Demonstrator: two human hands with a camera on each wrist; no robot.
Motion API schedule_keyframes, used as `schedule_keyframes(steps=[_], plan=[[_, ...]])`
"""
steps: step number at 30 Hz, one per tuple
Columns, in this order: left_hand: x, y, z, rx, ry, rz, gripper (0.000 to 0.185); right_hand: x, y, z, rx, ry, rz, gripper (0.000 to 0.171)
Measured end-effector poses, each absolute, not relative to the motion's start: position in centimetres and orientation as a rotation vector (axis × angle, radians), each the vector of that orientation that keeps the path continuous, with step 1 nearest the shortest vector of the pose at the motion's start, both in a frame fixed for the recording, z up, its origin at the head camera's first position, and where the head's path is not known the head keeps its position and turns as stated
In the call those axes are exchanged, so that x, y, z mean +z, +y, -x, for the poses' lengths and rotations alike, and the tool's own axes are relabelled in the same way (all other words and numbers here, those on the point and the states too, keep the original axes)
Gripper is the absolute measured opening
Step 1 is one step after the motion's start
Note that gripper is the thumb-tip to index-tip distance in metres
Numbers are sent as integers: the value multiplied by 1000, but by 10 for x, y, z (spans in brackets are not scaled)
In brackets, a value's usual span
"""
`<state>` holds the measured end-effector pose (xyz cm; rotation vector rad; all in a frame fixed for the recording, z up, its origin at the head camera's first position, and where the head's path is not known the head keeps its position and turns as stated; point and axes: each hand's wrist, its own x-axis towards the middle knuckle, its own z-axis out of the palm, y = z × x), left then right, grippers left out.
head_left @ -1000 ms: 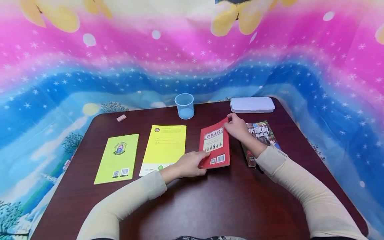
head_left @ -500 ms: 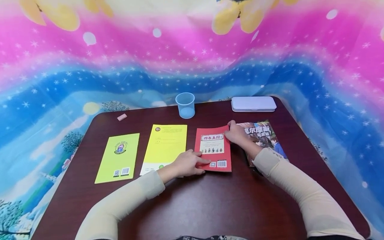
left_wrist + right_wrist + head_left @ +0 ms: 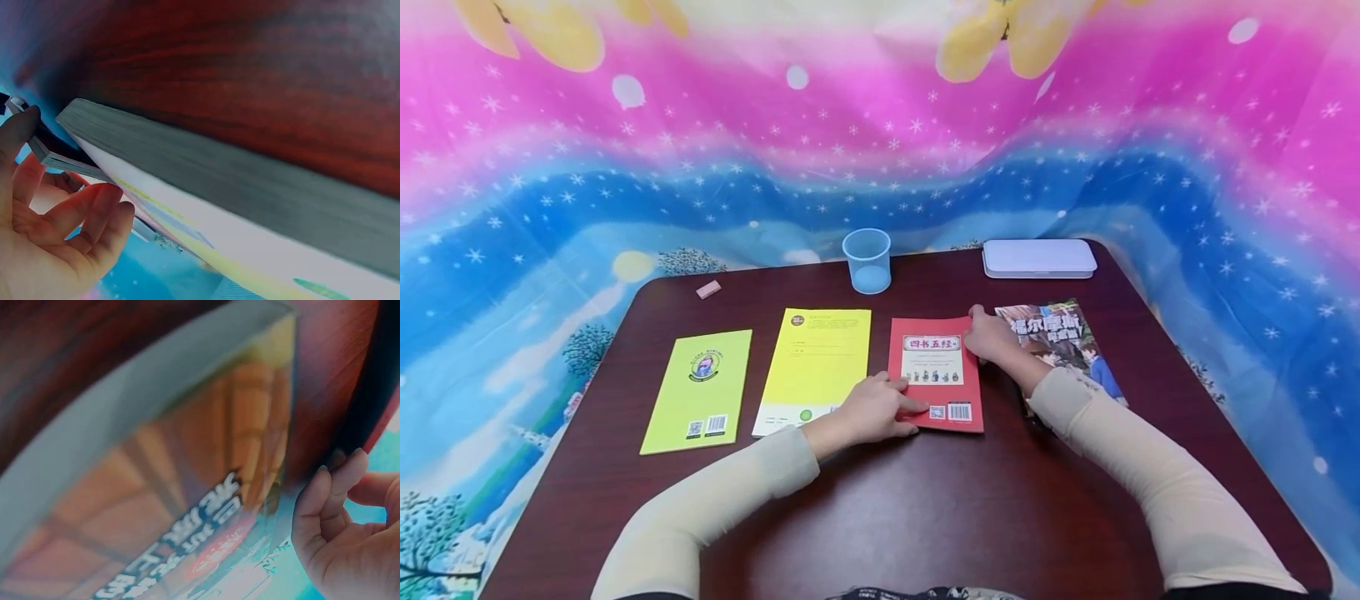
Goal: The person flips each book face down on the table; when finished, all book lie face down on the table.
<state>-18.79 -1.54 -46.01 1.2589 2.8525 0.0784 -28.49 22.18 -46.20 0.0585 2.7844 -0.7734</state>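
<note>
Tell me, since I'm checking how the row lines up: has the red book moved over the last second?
Yes. The red book was tilted with its far corner lifted beside the illustrated book; now it lies flat and square beside the yellow booklet.

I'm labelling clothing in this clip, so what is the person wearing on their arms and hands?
Both arms wear long, close-fitting cream fabric sleeves, plain and unmarked, ending at the wrists. The left hand and right hand are bare: no gloves, rings, watch or straps show in the head view.
</note>
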Motion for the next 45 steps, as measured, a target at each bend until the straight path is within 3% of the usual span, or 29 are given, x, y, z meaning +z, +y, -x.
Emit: schedule_keyframes(steps=[9,16,30,45], plan=[[-460,-8,186,-23,2871,-1277,41,-457,224,289,-654,2801,-41,44],[-464,-8,186,-56,2897,-1308,38,-456,222,290,-527,2844,14,55],[-464,-11,182,-98,2919,-1287,45,-462,215,293,-486,2733,119,49],[-467,-7,181,-87,2937,-1332,49,-463,221,290,-377,2814,93,60]])
